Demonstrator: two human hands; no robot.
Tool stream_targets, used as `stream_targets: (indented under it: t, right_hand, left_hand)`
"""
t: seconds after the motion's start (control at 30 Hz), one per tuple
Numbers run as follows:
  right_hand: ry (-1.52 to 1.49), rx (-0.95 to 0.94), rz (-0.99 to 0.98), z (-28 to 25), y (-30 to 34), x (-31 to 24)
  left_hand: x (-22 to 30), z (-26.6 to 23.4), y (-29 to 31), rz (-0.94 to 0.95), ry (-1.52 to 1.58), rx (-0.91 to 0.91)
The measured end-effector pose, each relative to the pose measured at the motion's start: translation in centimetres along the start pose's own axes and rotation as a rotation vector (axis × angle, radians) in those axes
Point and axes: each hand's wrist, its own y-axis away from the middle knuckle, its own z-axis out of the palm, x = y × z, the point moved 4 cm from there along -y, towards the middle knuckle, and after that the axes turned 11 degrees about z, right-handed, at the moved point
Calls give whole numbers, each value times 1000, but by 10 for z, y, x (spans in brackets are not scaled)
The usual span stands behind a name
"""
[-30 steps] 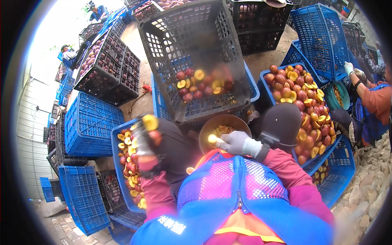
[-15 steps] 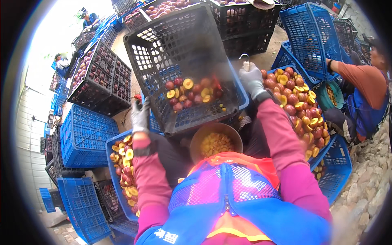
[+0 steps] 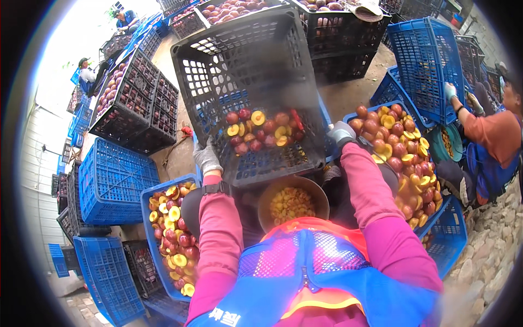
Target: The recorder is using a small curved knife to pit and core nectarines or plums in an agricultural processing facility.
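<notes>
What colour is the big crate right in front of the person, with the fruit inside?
Black: the crate shows best in the head view.

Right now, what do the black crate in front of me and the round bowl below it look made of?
Black crate: probably moulded plastic with a dull finish, judging by its regular grid of openings. Round bowl: possibly metal, smooth and brownish, given its thin rim; plastic remains possible.
</notes>
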Motion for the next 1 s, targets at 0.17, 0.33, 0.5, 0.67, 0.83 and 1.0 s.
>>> stream_targets:
  t: [0.17, 0.33, 0.5, 0.67, 0.83, 1.0]
  right_hand:
    - [56, 1, -5, 10, 3, 5]
    - [133, -24, -47, 18, 34, 13]
    - [119, -40, -17, 34, 52, 25]
    - [172, 374, -273, 0, 26, 44]
    - [-881, 220, -194, -94, 122, 15]
    - [-1215, -134, -314, -105, 211, 33]
  left_hand:
    - [9, 11, -14, 53, 151, -69]
    - [23, 10, -29, 90, 186, -149]
    - [39, 5, -25, -8, 21, -253]
    - [131, 65, 16, 504, -682, -259]
    - [147, 156, 80, 706, -458, -666]
    - [2, 255, 143, 631, -923, -1365]
